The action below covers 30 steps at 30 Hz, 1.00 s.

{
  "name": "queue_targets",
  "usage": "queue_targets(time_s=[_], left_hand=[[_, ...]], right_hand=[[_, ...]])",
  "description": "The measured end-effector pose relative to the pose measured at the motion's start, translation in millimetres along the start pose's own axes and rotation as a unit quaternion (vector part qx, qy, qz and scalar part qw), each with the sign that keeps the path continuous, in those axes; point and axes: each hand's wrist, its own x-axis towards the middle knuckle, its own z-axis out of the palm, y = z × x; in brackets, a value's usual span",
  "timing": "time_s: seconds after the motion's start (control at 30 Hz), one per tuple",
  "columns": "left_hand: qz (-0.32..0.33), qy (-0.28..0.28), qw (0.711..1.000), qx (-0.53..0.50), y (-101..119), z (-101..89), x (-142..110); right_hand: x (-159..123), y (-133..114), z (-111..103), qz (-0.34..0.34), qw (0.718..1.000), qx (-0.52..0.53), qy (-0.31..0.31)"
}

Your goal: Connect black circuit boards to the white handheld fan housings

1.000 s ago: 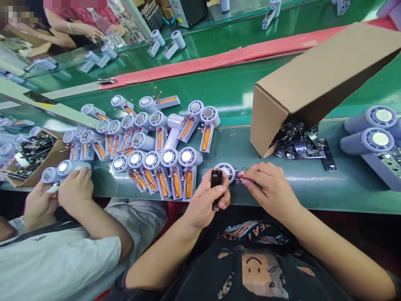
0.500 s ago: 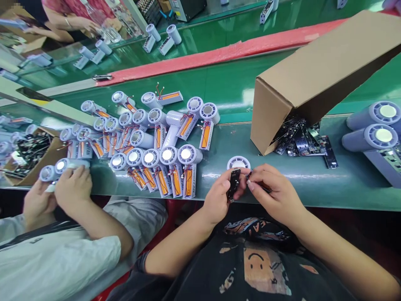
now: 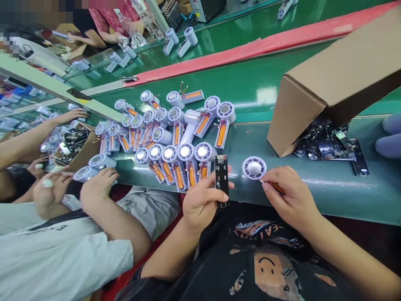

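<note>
In my left hand (image 3: 200, 200) a narrow black circuit board (image 3: 222, 177) stands nearly upright, clamped between thumb and fingers. My right hand (image 3: 290, 194) is closed over the handle side of a pale purple handheld fan (image 3: 254, 168), whose round head faces up on the bench. A small white tip, perhaps a wire plug, shows at its thumb and forefinger. A bit of orange appears under those fingers; most of the handle is hidden. Left of the board lie several similar fans (image 3: 203, 151) with open handles, orange batteries and loose wires.
A tilted cardboard box (image 3: 294, 113) spills circuit boards (image 3: 332, 142) onto the green bench (image 3: 316, 188) at right. More fans are cut off at the right edge. Co-workers' hands (image 3: 97, 188) handle fans at left, beside another box of boards (image 3: 84, 150). A red strip (image 3: 219, 54) runs behind.
My left hand has drawn the board left, away from my right hand, and turned it upright. My right hand stays by the fan. The view has shifted, and another person's arm has come in at left.
</note>
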Motion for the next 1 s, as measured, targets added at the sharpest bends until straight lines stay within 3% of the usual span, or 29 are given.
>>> queue_targets(time_s=[0.13, 0.37, 0.53, 0.63, 0.8, 0.9, 1.0], left_hand=[[-0.035, -0.087, 0.992, -0.082, 3.4, 3.1, 1.2], [-0.134, -0.036, 0.983, -0.117, 10.7, 21.1, 6.2], [-0.244, -0.123, 0.946, -0.172, 10.4, 22.7, 12.2], [-0.290, -0.134, 0.926, -0.201, 7.1, 23.5, 10.9], [-0.244, -0.155, 0.935, -0.204, 0.4, 25.7, 5.9], [-0.215, -0.191, 0.950, -0.119, 2.2, 26.8, 7.4], [-0.177, -0.182, 0.966, -0.046, 4.6, 26.8, 8.5]], right_hand=[[0.5, -0.5, 2.1, 0.000, 1.000, -0.010, 0.006], [-0.6, 1.1, 4.1, 0.008, 1.000, 0.006, 0.010], [-0.8, 4.5, 3.1, 0.000, 1.000, -0.007, 0.019], [-1.6, 4.9, 2.0, 0.001, 0.999, -0.036, 0.013], [-3.5, 0.6, 1.8, 0.004, 0.995, -0.100, -0.011], [-3.4, -0.6, 3.9, 0.005, 0.993, -0.113, -0.009], [-2.0, 1.9, 4.4, 0.022, 0.997, -0.072, -0.009]])
